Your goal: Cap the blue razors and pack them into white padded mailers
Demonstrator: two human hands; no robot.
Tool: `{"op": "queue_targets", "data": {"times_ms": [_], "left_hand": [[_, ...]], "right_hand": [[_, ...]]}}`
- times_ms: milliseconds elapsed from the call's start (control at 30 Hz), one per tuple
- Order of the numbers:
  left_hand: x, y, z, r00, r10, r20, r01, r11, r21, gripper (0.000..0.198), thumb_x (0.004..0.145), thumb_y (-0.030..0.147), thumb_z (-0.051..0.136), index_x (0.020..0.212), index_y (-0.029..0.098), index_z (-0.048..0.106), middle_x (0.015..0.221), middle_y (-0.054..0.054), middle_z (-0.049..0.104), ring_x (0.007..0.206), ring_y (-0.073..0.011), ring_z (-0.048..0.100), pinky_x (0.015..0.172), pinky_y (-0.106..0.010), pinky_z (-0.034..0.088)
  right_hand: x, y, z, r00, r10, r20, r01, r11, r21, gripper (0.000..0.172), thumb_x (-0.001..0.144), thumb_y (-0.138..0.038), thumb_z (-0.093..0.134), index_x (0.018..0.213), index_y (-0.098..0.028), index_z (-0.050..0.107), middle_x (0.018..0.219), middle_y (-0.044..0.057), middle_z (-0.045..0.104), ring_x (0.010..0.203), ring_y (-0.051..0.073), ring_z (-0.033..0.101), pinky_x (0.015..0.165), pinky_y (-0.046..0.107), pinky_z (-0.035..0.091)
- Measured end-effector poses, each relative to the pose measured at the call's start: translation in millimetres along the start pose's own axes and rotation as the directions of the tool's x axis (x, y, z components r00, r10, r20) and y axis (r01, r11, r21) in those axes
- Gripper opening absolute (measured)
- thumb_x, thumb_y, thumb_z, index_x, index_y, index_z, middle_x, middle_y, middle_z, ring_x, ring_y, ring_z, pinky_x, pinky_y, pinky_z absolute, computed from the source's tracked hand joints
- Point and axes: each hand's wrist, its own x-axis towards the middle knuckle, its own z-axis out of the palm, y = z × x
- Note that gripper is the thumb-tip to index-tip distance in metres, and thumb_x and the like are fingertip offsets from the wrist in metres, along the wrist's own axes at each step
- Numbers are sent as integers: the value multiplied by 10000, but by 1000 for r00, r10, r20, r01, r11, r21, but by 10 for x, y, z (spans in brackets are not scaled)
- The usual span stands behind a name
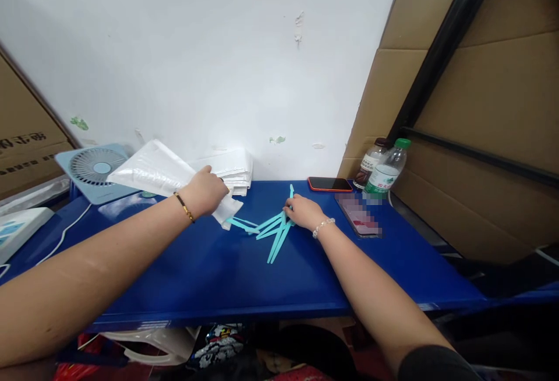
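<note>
My left hand (pixel 206 190) is closed on a white padded envelope (pixel 151 166), which is lifted and tilted above the left part of the blue table (pixel 183 270). The envelope's narrow lower end hangs beside several turquoise strips (pixel 279 232) lying spread on the table. One end of the strips meets that lower end; whether it goes inside is unclear. At the other end of the strips, my right hand (pixel 301 211) has its fingers closed round some of them. Behind my left hand a stack of white envelopes (pixel 238 168) rests by the wall.
At the left stand a blue fan (pixel 96 168) and a white device (pixel 21 232) with a cable. Two phones, one red-edged (pixel 330 184) and one pinkish (pixel 358 215), lie right of my right hand, near two bottles (pixel 384 174). Cardboard (pixel 489 136) lines the right side.
</note>
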Motion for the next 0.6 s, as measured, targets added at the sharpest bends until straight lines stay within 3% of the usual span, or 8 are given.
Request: {"op": "queue_targets", "data": {"times_ms": [233, 333, 433, 533, 600], "left_hand": [[-131, -486, 482, 966, -167, 196, 193, 973, -122, 303, 406, 356, 754, 658, 220, 653, 638, -52, 668, 780, -300, 626, 899, -476, 304], [-231, -520, 623, 948, -171, 269, 201, 975, -89, 569, 351, 269, 765, 914, 233, 694, 871, -118, 708, 889, -357, 611, 880, -484, 339], [-275, -382, 645, 978, -126, 164, 150, 978, -146, 858, 414, 326, 761, 1243, 256, 556, 1215, -158, 603, 1118, -385, 508, 925, -487, 336], [-207, -82, 622, 995, 91, 44, -71, 940, -333, 696, 666, 341, 622, 1340, 283, 456, 1365, -98, 494, 1194, -297, 476, 962, -409, 352], [-111, 141, 634, 975, 216, -46, -218, 905, -366, 619, 697, 234, 576, 1307, 291, 487, 1348, -72, 505, 1200, -269, 473, 967, -367, 361]], "right_hand": [[20, 143, -39, 1000, -22, -10, 23, 999, 34, 315, 904, -214, 378, 1029, -220, 666, 1087, 86, 617, 938, 209, 600, 735, 266, 422], [61, 307, -62, 996, -9, -90, 13, 999, 49, 415, 859, -84, 373, 1166, -226, 613, 1152, 86, 601, 994, 199, 582, 842, 269, 413], [162, 429, -4, 986, -46, -160, 51, 998, 31, 612, 794, 19, 378, 1325, -261, 498, 1336, 70, 503, 1132, 195, 510, 942, 279, 378], [284, 460, 85, 988, -119, -96, 117, 993, -26, 654, 784, 40, 392, 1331, -304, 493, 1435, 25, 419, 1239, 196, 419, 996, 306, 344], [327, 464, 101, 989, -137, -63, 134, 990, -54, 547, 819, -2, 400, 1261, -280, 564, 1370, 38, 495, 1203, 194, 451, 980, 306, 354]]}}
